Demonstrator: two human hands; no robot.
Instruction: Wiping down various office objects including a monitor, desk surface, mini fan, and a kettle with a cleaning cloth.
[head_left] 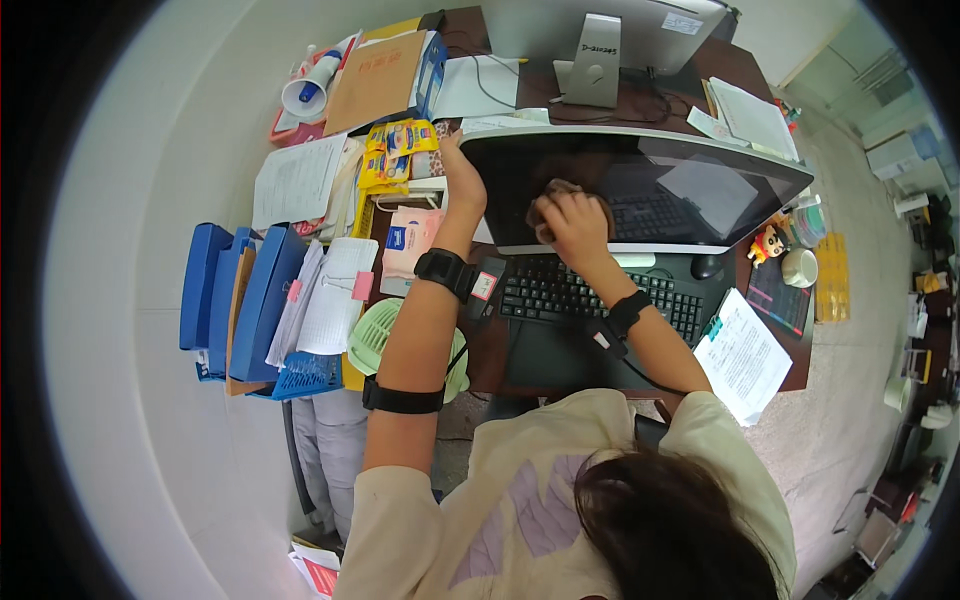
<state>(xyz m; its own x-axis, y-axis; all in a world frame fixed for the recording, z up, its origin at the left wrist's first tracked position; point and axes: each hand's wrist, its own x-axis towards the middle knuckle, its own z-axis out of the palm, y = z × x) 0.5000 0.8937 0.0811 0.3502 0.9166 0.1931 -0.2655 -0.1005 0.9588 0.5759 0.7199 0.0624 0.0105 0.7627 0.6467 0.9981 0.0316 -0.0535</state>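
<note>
A large monitor (640,185) with a dark glossy screen and silver frame stands tilted on the desk. My left hand (464,178) grips its left edge near the upper corner, with some fingers hidden behind the frame. On the left half of the screen, my right hand (575,222) presses a bunched brown cloth (543,212) against the glass. Both wrists wear black straps. Below the screen lies a black keyboard (540,291), partly under my right forearm. A black mouse (706,266) sits to its right.
A second monitor (594,60) stands behind. Left are yellow packets (400,140), a pink wipes pack (408,245), blue file holders (262,300) and a green basket (372,332). Right are a white cup (800,268), a small figurine (768,245) and clipped papers (742,355).
</note>
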